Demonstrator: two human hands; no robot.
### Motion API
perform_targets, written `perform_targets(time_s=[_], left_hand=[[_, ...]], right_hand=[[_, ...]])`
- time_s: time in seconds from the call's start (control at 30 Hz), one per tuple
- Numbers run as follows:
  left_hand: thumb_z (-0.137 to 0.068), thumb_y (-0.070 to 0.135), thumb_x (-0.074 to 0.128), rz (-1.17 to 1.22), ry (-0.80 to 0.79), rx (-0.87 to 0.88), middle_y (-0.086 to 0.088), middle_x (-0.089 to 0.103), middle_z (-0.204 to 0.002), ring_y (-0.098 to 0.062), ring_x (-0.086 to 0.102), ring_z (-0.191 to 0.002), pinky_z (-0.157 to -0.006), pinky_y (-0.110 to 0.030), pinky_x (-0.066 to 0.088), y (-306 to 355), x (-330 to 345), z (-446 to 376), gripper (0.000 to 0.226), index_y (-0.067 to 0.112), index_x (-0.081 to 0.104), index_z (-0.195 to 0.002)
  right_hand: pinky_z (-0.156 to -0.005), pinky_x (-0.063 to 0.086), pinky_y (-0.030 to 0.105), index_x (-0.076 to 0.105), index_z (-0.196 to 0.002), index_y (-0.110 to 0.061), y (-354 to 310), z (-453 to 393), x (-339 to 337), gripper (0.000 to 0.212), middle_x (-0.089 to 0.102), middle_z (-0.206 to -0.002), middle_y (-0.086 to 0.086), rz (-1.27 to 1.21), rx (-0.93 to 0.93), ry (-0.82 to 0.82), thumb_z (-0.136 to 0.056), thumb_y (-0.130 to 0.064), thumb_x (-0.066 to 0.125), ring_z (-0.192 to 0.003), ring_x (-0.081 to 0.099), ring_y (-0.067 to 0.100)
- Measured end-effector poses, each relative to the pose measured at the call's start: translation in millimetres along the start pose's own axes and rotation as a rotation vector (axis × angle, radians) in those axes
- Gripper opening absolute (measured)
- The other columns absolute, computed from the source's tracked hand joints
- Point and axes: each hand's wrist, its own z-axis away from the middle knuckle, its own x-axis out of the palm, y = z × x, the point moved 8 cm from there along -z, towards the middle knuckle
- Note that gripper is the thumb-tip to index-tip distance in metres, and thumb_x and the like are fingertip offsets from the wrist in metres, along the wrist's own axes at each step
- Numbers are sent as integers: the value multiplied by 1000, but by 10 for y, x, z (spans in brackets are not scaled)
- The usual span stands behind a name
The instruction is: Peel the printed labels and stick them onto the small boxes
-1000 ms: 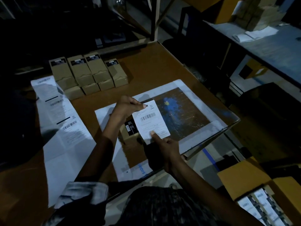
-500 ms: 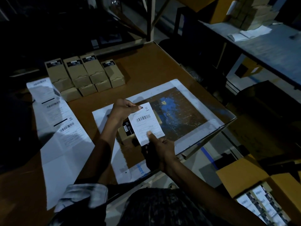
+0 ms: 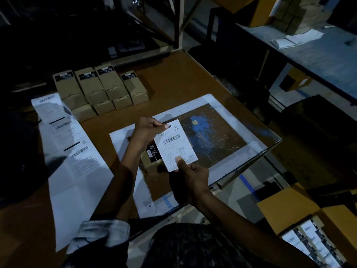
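Centre of frame: label (image 3: 176,145) held above a small box (image 3: 152,158) on the desk (image 3: 173,78), left hand (image 3: 146,130) pinching its top corner, right hand (image 3: 193,176) pinching its bottom edge. Upper left: stacked boxes (image 3: 100,88).

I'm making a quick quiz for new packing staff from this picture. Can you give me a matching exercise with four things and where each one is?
Things:
1. label
2. stack of small boxes
3. long strip of labels
4. open carton

Places:
A. on the floor, lower right
B. flat along the table's left side
C. pinched between left hand and right hand
D. far left part of the table

Pairs: 1-C, 2-D, 3-B, 4-A
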Motion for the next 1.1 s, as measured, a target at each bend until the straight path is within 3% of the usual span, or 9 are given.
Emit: perform_targets(time_s=[0.07, 0.17, 0.27, 0.4, 0.5, 0.67, 0.77, 1.0, 1.1], left_hand=[[-84, 13, 79, -14, 3, -20, -2, 68, -72, -8, 63, -66, -54, -11, 45, -22, 11, -10, 18, -1, 70, -78], [-85, 14, 78, -35, -7, -32, 0, 67, -69, 2, 61, -57, -50, -10, 43, -41, 31, -19, 18, 4, 69, -74], [-85, 12, 78, -25, -39, -15, -2, 68, -69, 1, 63, -56, -52, -11, 45, -34, 50, -22, 19, 10, 69, -69], [-82, 11, 80, -22, -56, -29, -2, 69, -71, -6, 65, -64, -56, -12, 48, -24, 39, -13, 11, 2, 74, -79], [-81, 9, 81, -14, -64, -50, -5, 71, -74, -10, 66, -64, -55, -15, 50, -30, 33, -13, 14, -2, 75, -85], [-77, 11, 84, -47, -72, -77, -4, 71, -71, -10, 67, -64, -58, -19, 49, -46, 43, -38, 11, 6, 74, -74], [-76, 10, 84, -39, -62, -85, -4, 70, -72, -11, 66, -65, -60, -20, 50, -60, 41, -45, 15, -1, 75, -81], [-76, 7, 84, -2, -72, -119, -8, 73, -76, -20, 69, -71, -70, -29, 53, -95, 45, -56, 13, 0, 75, -82], [-76, 8, 84, 1, -73, -140, -12, 74, -82, -24, 71, -74, -70, -30, 54, -122, 43, -54, 18, -4, 75, -88]], right_hand=[[-84, 60, 53, 74, -95, 8, 5, -4, 14, 38, 77, -95, 16, 14, 5, 3, -85, -28, 81, -94, 74, 36], [-62, 58, 33, 71, -92, 13, -5, 22, 30, 30, 76, -94, 21, -62, 7, -11, -91, -18, 74, -81, 74, 31], [-51, 49, 26, 67, -67, 0, 25, 19, 31, 29, 72, -76, 19, -102, 20, -35, -93, -12, 70, -60, 68, 24], [-61, 51, 30, 64, -65, 1, 23, -11, 35, 30, 73, -72, 12, -111, 8, -33, -92, -10, 71, -69, 71, 24], [-52, 50, 23, 56, -62, 1, -3, 11, 68, 33, 71, -65, 5, -170, 13, -56, -94, 0, 65, -62, 71, 16], [-60, 55, 31, 59, -76, 5, 8, 42, 135, 17, 72, -79, 19, -301, 42, -67, -92, 4, 64, -76, 73, 30], [-62, 54, 32, 61, -84, 8, 18, 42, 137, 11, 71, -81, 20, -323, 38, -64, -93, 3, 64, -77, 72, 32], [-54, 53, 26, 60, -80, 7, -80, 114, 141, 15, 65, -63, 15, -324, 0, -60, -95, 4, 61, -60, 69, 22], [-53, 50, 26, 60, -88, 10, -58, 102, 159, 10, 67, -65, 12, -340, 8, -69, -94, 3, 62, -61, 68, 21]])
